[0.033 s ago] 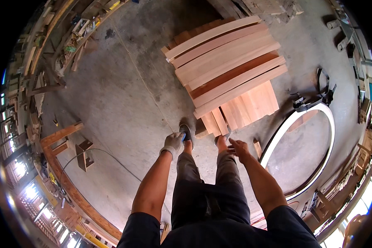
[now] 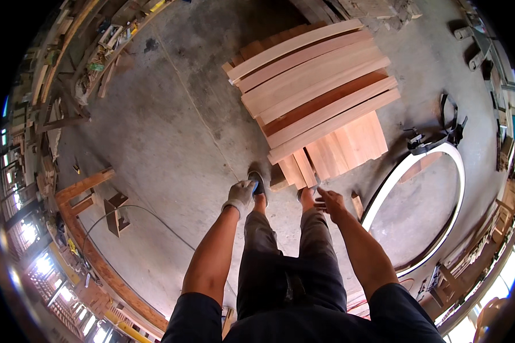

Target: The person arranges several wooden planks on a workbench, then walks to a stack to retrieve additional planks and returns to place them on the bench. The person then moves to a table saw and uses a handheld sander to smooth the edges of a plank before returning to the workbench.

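Observation:
My left hand wears a pale work glove and hangs above my left shoe, its fingers curled in. Whether anything is in them is hidden; a bit of blue shows at the fingertips. My right hand is bare, its fingers loosely bent and apart, with nothing seen in them. It hovers beside my right shin, near the close end of a stack of reddish boards. Several long planks lie crosswise on top of that stack, over shorter boards that stick out toward me.
To the right, a large white-edged oval frame lies on the concrete floor, with black straps at its far end. A wooden frame, a small wooden bracket and a dark cable lie left. Scrap wood lines the far left.
The view has shifted very slightly. Both hands and the boards stay practically where they were.

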Tool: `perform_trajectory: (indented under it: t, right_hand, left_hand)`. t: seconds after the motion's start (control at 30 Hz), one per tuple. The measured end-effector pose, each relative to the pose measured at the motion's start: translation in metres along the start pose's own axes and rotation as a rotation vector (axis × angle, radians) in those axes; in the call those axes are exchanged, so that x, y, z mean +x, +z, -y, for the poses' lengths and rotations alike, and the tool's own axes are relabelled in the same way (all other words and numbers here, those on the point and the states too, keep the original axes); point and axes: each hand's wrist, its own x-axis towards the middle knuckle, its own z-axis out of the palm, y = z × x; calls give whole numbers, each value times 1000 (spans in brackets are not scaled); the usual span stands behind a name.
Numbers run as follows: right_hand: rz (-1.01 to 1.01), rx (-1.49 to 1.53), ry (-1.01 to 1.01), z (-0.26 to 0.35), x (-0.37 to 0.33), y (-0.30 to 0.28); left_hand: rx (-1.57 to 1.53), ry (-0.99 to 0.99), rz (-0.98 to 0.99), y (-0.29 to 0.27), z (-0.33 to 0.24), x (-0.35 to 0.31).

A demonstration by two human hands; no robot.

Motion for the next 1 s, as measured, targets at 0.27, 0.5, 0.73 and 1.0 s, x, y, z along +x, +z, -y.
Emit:
perform_trajectory:
  t: [0.27,0.5,0.73,1.0]
  right_hand:
    - [107,124,-148,66,125,16]
    - [129,243,-153,102,191,42]
    - [110,400,-143,101,213,48]
    - [101,415,-104,96,213,61]
  left_hand:
    - [-59,56,-27,39,-92,88]
    - [-160,107,-15,74,-86,163]
    - [-639,-123,132,84,-88,166]
    - [-979,16,258,87,-85,177]
